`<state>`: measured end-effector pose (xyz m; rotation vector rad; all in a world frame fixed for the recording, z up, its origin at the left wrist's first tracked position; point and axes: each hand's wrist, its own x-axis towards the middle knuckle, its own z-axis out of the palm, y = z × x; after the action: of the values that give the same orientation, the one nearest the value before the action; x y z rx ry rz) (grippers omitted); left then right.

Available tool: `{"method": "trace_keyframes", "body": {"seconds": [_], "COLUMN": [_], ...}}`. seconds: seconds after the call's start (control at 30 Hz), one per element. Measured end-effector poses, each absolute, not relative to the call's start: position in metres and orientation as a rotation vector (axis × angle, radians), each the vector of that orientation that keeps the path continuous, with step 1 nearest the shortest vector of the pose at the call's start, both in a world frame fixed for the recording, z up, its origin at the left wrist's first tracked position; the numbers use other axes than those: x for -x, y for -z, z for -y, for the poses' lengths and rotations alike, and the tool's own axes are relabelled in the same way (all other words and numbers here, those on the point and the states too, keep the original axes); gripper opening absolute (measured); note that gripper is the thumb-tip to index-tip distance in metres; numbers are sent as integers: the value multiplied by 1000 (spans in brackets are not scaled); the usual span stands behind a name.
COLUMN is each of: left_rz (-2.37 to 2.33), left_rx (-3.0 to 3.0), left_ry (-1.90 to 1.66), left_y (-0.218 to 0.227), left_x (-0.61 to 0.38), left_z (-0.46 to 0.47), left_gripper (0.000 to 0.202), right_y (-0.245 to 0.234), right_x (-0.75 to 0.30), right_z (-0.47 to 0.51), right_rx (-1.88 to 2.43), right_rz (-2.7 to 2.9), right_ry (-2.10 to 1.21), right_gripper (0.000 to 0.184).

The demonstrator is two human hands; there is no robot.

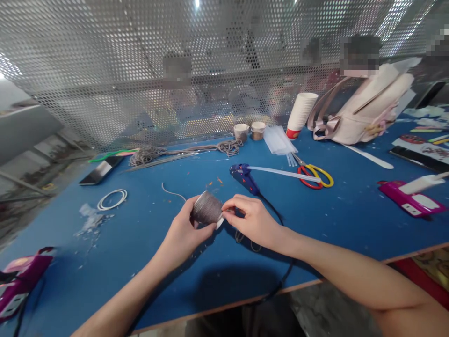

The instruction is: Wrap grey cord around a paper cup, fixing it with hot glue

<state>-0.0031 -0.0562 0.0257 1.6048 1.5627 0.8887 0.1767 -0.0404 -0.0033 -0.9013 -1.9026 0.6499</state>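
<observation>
My left hand (pixel 187 230) is wrapped round a paper cup (pixel 207 208) that lies tilted, its side covered in wound grey-brown cord. White shows at the cup's right end. With thumb and forefinger pinched at that end, my right hand (pixel 249 220) appears to hold the cord, though the strand between the fingertips is hard to see. Loose loops of cord (pixel 255 246) hang or lie below my right hand. Just beyond the cup, a thin cord end (pixel 172 191) curls on the table. A blue glue gun (pixel 244 178) with a long clear glue stick rests beyond my right hand.
Red-and-yellow scissors (pixel 317 177), bagged glue sticks (pixel 278 140), two partly wrapped cups (pixel 257 131) and stacked paper cups (pixel 302 112) stand or lie farther back. Grey cord bundles (pixel 149 154) lie near the mesh panel. Purple power strips (pixel 412 199) sit at both sides.
</observation>
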Motion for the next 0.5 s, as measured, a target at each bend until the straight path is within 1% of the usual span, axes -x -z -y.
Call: {"method": "trace_keyframes", "body": {"seconds": [0.13, 0.33, 0.5], "left_rz": [-1561, -1531, -1537], "left_rx": [-1598, -1635, -1638], "left_ry": [-926, -918, -893], "left_y": [-26, -24, -26], "left_x": [1, 1, 1], "left_z": [58, 59, 59], "left_gripper": [51, 48, 47], "right_y": [4, 2, 3], "right_x": [-177, -179, -180], "right_z": [40, 43, 42], "right_rx": [898, 835, 795], "right_rz": [1895, 2024, 2074], "right_ry": [-658, -453, -389], "right_gripper": [11, 17, 18]}}
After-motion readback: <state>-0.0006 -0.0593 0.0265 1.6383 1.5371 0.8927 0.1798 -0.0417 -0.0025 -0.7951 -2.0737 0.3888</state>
